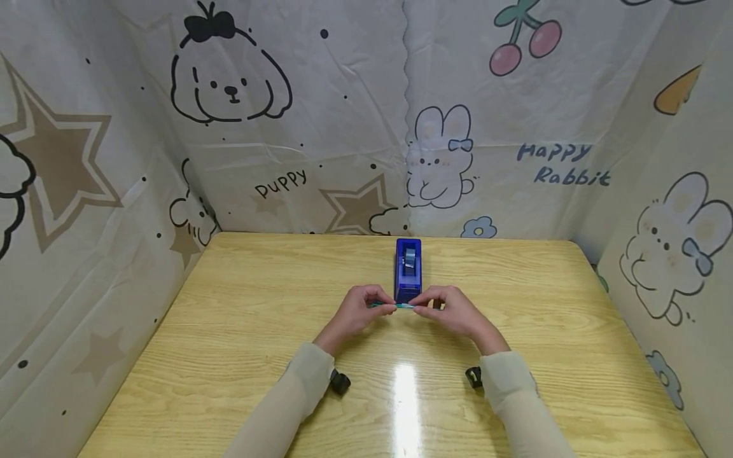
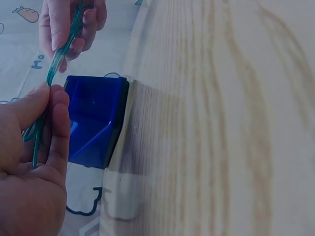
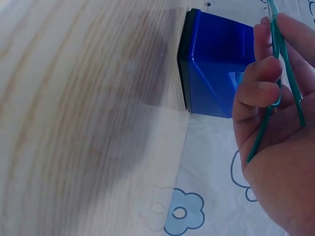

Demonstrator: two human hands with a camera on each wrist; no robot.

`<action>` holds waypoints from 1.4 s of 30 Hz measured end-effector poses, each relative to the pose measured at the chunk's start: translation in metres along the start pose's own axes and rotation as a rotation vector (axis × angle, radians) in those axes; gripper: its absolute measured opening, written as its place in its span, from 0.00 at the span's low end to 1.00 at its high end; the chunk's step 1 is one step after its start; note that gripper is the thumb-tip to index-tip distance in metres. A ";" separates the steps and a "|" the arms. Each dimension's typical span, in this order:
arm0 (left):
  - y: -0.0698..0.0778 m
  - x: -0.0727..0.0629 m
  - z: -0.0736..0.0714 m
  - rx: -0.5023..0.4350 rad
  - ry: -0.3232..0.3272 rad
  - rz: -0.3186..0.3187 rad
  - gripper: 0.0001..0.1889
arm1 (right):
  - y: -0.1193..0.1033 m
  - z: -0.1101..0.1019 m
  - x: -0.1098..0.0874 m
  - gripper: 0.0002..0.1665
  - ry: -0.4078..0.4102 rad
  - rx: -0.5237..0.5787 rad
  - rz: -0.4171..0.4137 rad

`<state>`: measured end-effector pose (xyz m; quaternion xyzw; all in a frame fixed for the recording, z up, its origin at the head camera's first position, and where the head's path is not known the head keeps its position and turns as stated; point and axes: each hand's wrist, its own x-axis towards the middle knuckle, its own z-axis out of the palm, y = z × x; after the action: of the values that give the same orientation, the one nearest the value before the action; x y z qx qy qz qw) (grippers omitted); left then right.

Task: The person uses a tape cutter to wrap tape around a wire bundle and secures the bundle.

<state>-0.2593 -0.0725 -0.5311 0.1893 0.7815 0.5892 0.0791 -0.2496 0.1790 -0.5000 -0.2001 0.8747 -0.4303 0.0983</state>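
A thin teal-green wire (image 1: 405, 306) is stretched between both hands, above the table. My left hand (image 1: 361, 312) pinches one side of it between thumb and fingers, and a loop and loose strand of the wire (image 2: 37, 142) lie along the palm. My right hand (image 1: 453, 312) pinches the other side; there, strands of the wire (image 3: 258, 136) run down to the palm. Between the fingertips, a clear, shiny band like tape (image 2: 56, 64) wraps the strands. Right behind the hands stands a blue tape dispenser (image 1: 408, 289) with a tape roll (image 1: 410, 259) in it.
The wooden table (image 1: 258, 286) reaches back to a patterned cloth (image 1: 343, 95) that hangs behind and at both sides. The dispenser stands near the far edge. Black wrist cameras (image 1: 340, 383) hang beneath the cuffs.
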 end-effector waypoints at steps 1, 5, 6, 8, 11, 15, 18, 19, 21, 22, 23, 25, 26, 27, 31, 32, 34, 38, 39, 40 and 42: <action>0.000 0.000 0.000 0.003 0.002 0.003 0.06 | 0.000 0.000 0.000 0.07 -0.005 0.001 -0.003; 0.002 -0.001 0.000 0.012 0.012 0.014 0.06 | -0.002 -0.001 0.001 0.07 -0.023 0.001 -0.006; 0.002 -0.001 0.000 0.012 0.014 0.014 0.06 | -0.002 -0.001 0.001 0.07 -0.027 -0.001 -0.007; 0.002 -0.001 0.000 0.014 0.017 0.014 0.05 | -0.003 -0.002 0.002 0.07 -0.034 -0.007 -0.009; 0.003 -0.001 0.000 0.016 0.019 0.010 0.05 | -0.004 -0.002 0.002 0.07 -0.042 -0.015 -0.015; 0.003 -0.002 0.000 0.028 0.009 -0.008 0.05 | -0.005 -0.002 0.001 0.07 -0.038 -0.020 -0.021; 0.003 -0.003 0.000 0.038 -0.017 -0.027 0.06 | -0.005 -0.001 0.001 0.07 -0.025 -0.031 -0.032; 0.003 -0.003 -0.001 0.045 -0.026 -0.033 0.06 | -0.005 -0.001 0.001 0.06 -0.020 -0.038 -0.037; 0.003 -0.003 -0.001 0.055 -0.044 -0.045 0.07 | -0.004 0.000 0.000 0.06 -0.012 -0.047 -0.044; 0.003 -0.003 -0.001 0.059 -0.051 -0.046 0.08 | -0.004 0.000 0.000 0.06 -0.009 -0.051 -0.044; 0.003 -0.004 -0.002 0.067 -0.056 -0.049 0.08 | -0.004 0.000 0.000 0.06 -0.006 -0.054 -0.046; 0.004 -0.003 -0.002 0.084 -0.067 -0.047 0.10 | -0.005 0.000 -0.001 0.06 -0.002 -0.062 -0.052; 0.004 -0.003 -0.001 0.090 -0.071 -0.045 0.11 | -0.005 0.000 -0.001 0.06 -0.001 -0.068 -0.052; 0.004 -0.003 -0.001 0.093 -0.073 -0.042 0.11 | -0.006 0.000 -0.001 0.06 0.001 -0.075 -0.051; 0.004 -0.003 0.000 0.098 -0.069 -0.043 0.10 | -0.008 0.002 -0.001 0.06 -0.006 -0.117 -0.029; 0.004 -0.003 0.000 0.098 -0.063 -0.044 0.10 | -0.009 0.002 -0.001 0.06 -0.009 -0.134 -0.022; 0.004 -0.004 0.000 0.092 -0.056 -0.041 0.09 | -0.011 0.003 -0.001 0.06 -0.009 -0.179 -0.021; 0.004 -0.004 0.001 0.102 -0.037 -0.029 0.10 | -0.018 0.005 0.001 0.07 0.008 -0.272 -0.051; 0.004 -0.004 0.002 0.103 -0.033 -0.023 0.10 | -0.021 0.006 0.002 0.07 0.013 -0.287 -0.058; 0.004 -0.004 0.002 0.105 -0.028 -0.017 0.10 | -0.022 0.007 0.003 0.07 0.016 -0.293 -0.061; 0.004 -0.004 0.003 0.106 -0.019 -0.002 0.10 | -0.026 0.009 0.005 0.08 0.022 -0.291 -0.064</action>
<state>-0.2538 -0.0703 -0.5287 0.1979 0.8109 0.5452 0.0771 -0.2438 0.1565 -0.4853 -0.2354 0.9221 -0.3039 0.0451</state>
